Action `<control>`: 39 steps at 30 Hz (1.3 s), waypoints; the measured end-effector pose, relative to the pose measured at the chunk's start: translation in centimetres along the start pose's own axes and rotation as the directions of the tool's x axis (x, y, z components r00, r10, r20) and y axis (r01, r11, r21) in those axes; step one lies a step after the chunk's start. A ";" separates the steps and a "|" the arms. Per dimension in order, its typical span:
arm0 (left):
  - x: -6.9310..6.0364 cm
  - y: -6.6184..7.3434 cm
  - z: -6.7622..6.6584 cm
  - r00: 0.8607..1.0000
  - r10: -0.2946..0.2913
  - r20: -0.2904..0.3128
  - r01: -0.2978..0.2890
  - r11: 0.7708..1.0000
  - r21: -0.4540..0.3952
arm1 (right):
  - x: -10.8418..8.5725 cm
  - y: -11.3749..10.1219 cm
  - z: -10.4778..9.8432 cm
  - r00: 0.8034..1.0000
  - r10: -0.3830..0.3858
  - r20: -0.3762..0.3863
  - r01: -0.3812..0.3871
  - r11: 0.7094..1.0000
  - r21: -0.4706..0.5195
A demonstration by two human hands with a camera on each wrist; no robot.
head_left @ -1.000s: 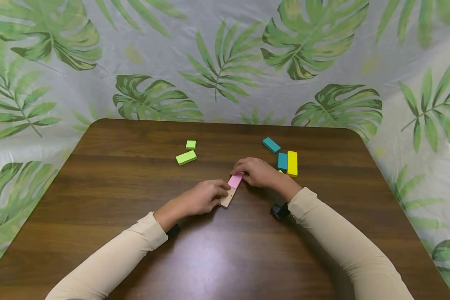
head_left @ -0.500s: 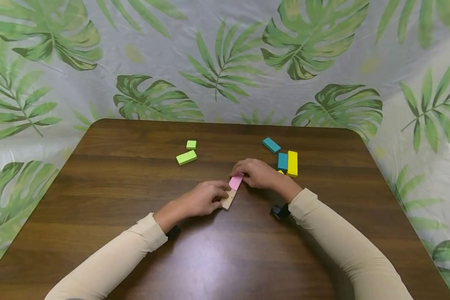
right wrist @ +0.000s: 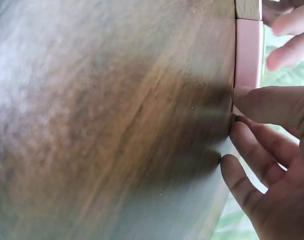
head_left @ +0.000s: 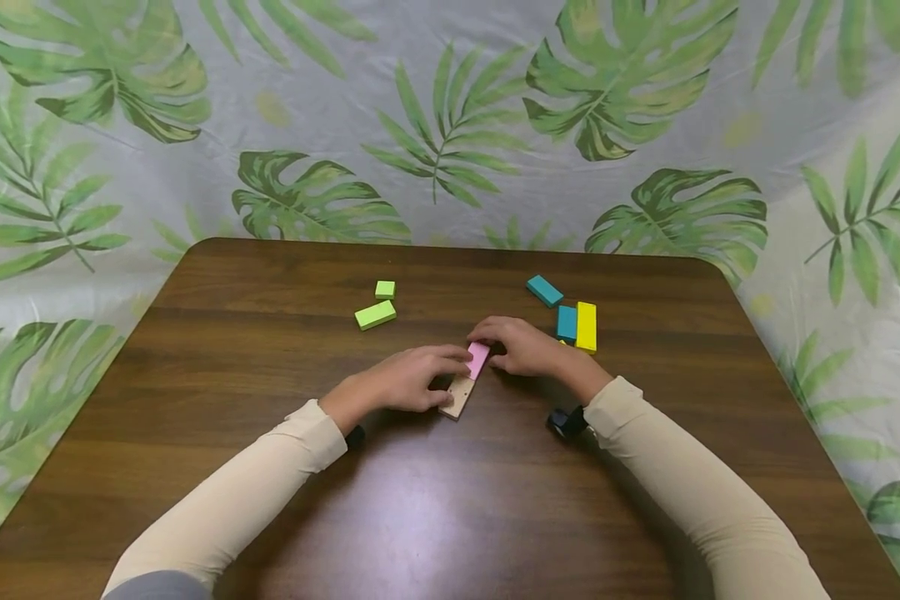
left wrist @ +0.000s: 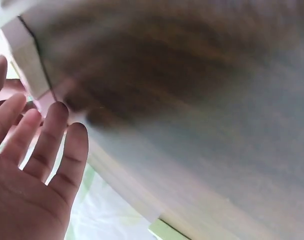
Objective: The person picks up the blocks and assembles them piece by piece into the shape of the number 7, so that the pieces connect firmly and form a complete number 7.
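Presently: pink block [head_left: 477, 360] between the two hands, end to end with a bare-wood piece [head_left: 457, 396].
Head view: left hand [head_left: 416, 379] comes in from the left, fingers parted, tips over the pink block, thumb at the wood piece; right hand [head_left: 528, 347] at the block's far end. Two green blocks [head_left: 375, 315] beyond the left hand; two teal blocks [head_left: 544, 291] and a yellow block [head_left: 586, 327] beyond the right; all on a brown table [head_left: 285, 517]. Left wrist view: left fingers nearly straight, spread; joined pieces near the fingertips, blurred. Right wrist view: right thumb and fingers curl round the pink block's end; firmness of grip cannot be told.
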State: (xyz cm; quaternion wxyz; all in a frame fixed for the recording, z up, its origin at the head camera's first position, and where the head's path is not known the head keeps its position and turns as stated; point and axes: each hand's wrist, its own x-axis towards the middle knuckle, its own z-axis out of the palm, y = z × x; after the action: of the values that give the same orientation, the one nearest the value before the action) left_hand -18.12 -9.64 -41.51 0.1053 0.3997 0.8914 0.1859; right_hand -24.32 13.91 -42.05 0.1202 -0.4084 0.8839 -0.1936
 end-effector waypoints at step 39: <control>0.3 -0.5 0.3 0.999 -0.023 0.049 0.023 1.000 -0.005 | 0.1 -0.1 0.2 0.999 0.031 -0.026 -0.030 0.998 0.052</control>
State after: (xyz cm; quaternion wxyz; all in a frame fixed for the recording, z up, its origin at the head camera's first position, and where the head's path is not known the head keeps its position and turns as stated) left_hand -18.51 -9.65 -41.95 0.1304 0.3935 0.8926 0.1774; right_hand -24.23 13.77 -42.22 0.1218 -0.3889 0.8863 -0.2202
